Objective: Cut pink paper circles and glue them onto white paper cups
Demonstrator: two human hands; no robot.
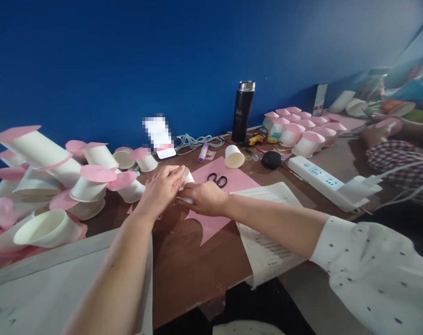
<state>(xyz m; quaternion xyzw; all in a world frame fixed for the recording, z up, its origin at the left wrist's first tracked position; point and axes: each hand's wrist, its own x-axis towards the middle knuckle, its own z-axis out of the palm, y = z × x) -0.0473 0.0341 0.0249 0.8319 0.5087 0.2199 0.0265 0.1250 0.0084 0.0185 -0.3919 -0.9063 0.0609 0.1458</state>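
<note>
Both my hands meet over a brown table (183, 270) on one white paper cup (187, 177). My left hand (160, 188) wraps the cup from the left, fingers curled over its top. My right hand (206, 197) grips it from the right and below. The cup is mostly hidden by my fingers. Under my hands lies a pink paper sheet (232, 184) with black scissors (217, 179) on it. Another white cup (234, 156) lies on its side just beyond the pink sheet.
Piles of white cups with pink paper lids lie at the left (92, 179) and stand at the back right (302, 132). A black flask (243, 111), purple glue stick (203, 152), white power strip (316, 174), printed papers (267, 242) and coiled cable (197, 140) surround the work spot. Another person's checked sleeve (396, 163) is at right.
</note>
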